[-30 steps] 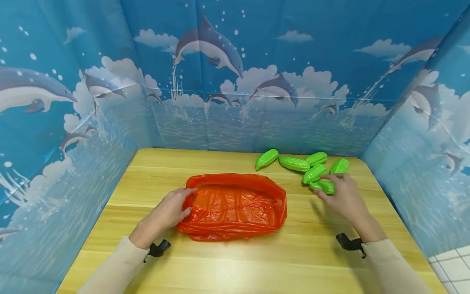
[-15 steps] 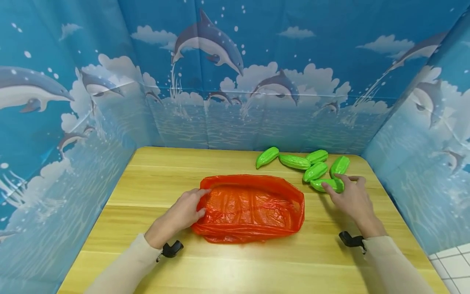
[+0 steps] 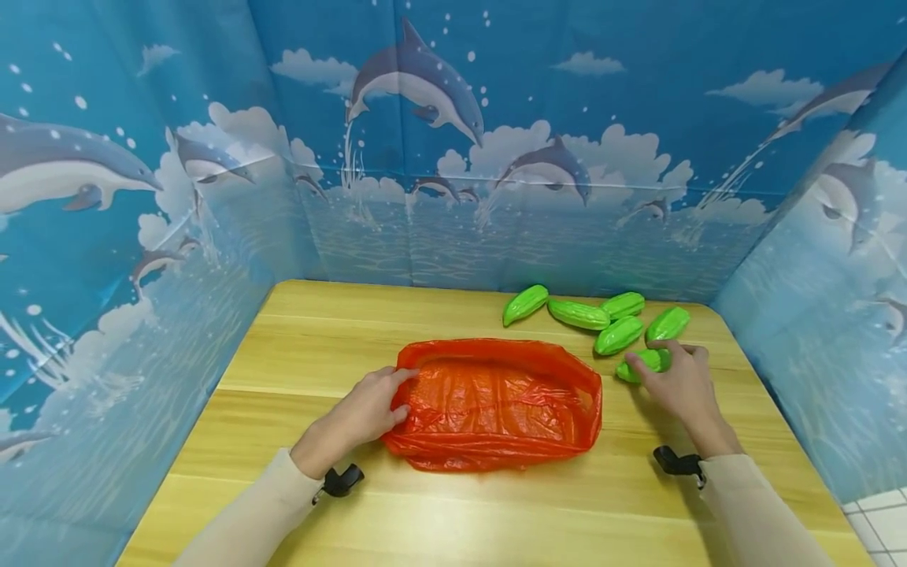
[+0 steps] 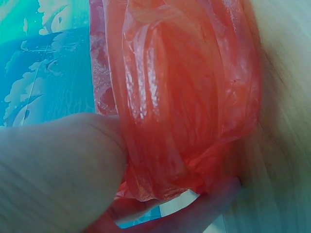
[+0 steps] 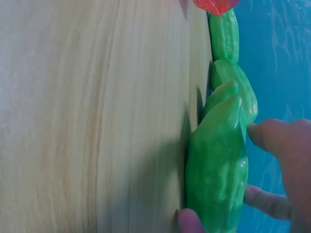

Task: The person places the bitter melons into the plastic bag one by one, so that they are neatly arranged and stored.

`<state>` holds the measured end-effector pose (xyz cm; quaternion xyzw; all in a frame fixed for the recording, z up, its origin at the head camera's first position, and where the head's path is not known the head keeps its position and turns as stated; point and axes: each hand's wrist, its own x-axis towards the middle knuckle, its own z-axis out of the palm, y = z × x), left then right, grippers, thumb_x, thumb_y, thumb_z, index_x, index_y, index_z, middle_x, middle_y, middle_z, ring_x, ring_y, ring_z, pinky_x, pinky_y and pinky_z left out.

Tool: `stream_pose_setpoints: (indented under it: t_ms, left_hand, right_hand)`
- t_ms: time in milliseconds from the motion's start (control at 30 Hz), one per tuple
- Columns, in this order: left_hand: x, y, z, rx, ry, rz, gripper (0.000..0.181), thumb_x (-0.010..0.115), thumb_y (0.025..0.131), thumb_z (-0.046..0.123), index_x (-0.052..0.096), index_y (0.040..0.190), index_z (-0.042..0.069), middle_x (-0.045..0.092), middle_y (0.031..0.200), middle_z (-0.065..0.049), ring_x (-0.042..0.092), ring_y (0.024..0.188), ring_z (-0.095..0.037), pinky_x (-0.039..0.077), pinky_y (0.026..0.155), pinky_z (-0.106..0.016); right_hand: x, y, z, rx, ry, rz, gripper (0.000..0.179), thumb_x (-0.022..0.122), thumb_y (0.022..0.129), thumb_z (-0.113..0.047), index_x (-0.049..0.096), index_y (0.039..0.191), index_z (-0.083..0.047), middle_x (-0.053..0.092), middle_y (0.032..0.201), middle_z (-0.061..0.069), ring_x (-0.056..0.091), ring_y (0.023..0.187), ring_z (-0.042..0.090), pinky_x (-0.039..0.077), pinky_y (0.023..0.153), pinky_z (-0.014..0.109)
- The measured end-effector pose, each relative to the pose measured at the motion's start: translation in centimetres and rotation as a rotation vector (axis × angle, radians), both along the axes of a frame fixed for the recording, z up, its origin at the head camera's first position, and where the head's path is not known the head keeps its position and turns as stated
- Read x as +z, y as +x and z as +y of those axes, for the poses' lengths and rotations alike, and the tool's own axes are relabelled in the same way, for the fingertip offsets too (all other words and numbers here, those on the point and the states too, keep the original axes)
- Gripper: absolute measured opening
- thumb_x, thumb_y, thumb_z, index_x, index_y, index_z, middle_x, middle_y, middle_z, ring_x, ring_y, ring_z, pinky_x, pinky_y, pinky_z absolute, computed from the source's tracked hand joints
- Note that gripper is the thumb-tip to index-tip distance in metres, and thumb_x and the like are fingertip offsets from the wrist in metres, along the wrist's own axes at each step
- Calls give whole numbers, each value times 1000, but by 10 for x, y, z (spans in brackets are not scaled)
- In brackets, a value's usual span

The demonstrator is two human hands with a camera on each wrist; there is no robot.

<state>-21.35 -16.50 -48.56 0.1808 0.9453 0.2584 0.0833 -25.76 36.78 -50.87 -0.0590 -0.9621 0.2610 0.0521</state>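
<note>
A red plastic bag (image 3: 496,402) lies with its mouth spread wide on the table. At its left end my left hand (image 3: 361,409) grips the rim, and in the left wrist view fingers (image 4: 214,204) curl under the crumpled film. My right hand (image 3: 680,386) is on the nearest green bitter melon (image 3: 641,366), thumb on the near side and fingers on the far side. The right wrist view shows this bitter melon (image 5: 216,165) lying along the table between thumb and fingers. Part of it is hidden by the hand in the head view.
Several more bitter melons lie behind, among them one at the right (image 3: 668,324), one touching its neighbours (image 3: 619,336) and one at the left (image 3: 525,305). The wooden table (image 3: 453,512) is bordered by a blue dolphin-print curtain (image 3: 538,236) at the back and sides.
My left hand has drawn the bag to the right, closer to the bitter melons. My right hand has closed in on the nearest bitter melon, which has shifted slightly right.
</note>
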Motion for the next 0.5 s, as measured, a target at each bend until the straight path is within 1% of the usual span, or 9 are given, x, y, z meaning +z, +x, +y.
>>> stream_pose_setpoints:
  t_ms: [133,333,500]
  left_hand:
    - [-1,1,0,5,12,-7,61,86,104,6,67,161,2,71,159,-25,69,148,-46,60,125,-59]
    - [-2,1,0,5,16,-11,60,86,104,6,66,161,2,71,158,-24,70,147,-45,59,125,-60]
    - [-1,1,0,5,19,-9,61,85,104,5,65,162,0,71,158,-26,70,146,-45,60,124,-59]
  right_hand:
    - [1,0,0,-15,-27,17,77,67,115,-59,64,154,7,43,157,57,38,149,70,48,109,85]
    - [1,5,0,-38,-55,43,62,74,113,-44,68,149,7,47,154,54,38,149,68,46,110,82]
    - [4,6,-1,-31,-61,102,56,78,112,-34,69,147,8,50,150,54,40,148,70,44,112,83]
